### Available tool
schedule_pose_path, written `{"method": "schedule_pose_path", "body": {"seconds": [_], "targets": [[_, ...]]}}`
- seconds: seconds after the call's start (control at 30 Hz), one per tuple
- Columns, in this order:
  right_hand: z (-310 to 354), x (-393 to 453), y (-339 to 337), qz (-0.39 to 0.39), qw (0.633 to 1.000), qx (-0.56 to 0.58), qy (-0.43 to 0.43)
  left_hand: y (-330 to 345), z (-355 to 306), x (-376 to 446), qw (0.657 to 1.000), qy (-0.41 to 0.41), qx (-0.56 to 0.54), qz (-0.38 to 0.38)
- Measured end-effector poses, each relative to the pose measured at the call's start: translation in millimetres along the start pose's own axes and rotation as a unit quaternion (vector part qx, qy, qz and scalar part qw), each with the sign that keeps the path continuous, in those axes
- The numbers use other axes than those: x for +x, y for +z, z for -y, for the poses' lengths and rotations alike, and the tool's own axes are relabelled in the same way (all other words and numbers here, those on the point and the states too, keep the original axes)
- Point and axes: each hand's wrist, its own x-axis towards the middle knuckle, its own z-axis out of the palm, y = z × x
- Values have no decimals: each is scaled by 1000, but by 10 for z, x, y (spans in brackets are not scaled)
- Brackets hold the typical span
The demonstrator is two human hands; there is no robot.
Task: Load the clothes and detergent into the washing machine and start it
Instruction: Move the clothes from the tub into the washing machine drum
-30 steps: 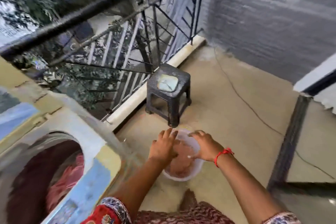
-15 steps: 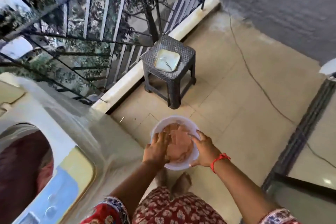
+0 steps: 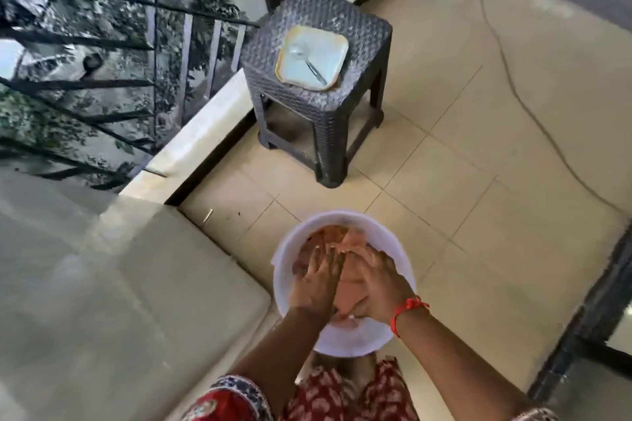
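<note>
A white plastic bucket [image 3: 393, 243] stands on the tiled floor by my feet, with pinkish-orange clothes [image 3: 328, 236] bundled inside it. Both my hands are down in the bucket. My left hand [image 3: 316, 280] lies on the clothes with its fingers stretched out. Close beside it, my right hand [image 3: 381, 285], a red thread round its wrist, holds a fold of the clothes between fingers and thumb. The washing machine [image 3: 119, 301] shows only as a blurred beige body at the left; its drum opening is out of view. No detergent can be seen.
A dark woven plastic stool [image 3: 362, 31] stands beyond the bucket, with a square pale plate [image 3: 313, 56] and a thin utensil on it. A metal railing [image 3: 154, 55] and a low kerb run along the left. A cable [image 3: 523, 106] crosses the floor. A dark door frame [image 3: 595, 304] is at the right.
The view has tilted down, so the machine's drum opening has left the frame. Both hands have sunk onto the clothes and come closer together in the bucket.
</note>
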Motion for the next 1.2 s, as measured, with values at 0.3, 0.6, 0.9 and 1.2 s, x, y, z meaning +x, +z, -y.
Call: {"method": "schedule_pose_path", "body": {"seconds": [0.3,0.6,0.9,1.2], "targets": [[-561,936,989,-24,993,55,98,989,289,1176,997,-25,16,65],[-1191,1461,1842,64,988,-19,140,1675,551,1800,996,-46,-43,71],[-1296,1930,2259,42,986,-24,159,2128,682,2209,993,-5,-91,79],[-1327,2252,2326,74,978,-15,193,2265,671,2540,994,-14,-48,99]]}}
